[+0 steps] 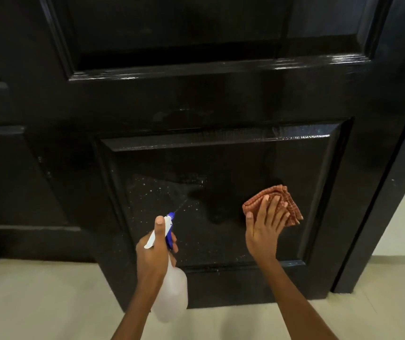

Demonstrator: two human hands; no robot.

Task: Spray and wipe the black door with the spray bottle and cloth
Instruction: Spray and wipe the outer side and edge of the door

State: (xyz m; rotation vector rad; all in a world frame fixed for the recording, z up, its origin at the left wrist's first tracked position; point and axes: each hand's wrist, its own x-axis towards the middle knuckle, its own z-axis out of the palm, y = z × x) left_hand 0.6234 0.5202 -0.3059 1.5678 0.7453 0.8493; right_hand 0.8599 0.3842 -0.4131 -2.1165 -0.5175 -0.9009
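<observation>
Your left hand [156, 251] grips the spray bottle [170, 288], its nozzle aimed at the black door [196, 101]. Your right hand [265, 224] presses the folded cloth [273, 203] flat-fingered against the droplet-flecked lower panel [221, 168].

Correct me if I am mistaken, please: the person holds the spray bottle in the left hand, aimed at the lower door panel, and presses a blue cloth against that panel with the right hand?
One detail is wrong: the cloth is reddish-brown checked, not blue; only the nozzle of the spray bottle is blue. The head view shows it. The rest holds: the left hand holds the bottle aimed at the lower door panel, and the right hand presses the cloth against it.
</observation>
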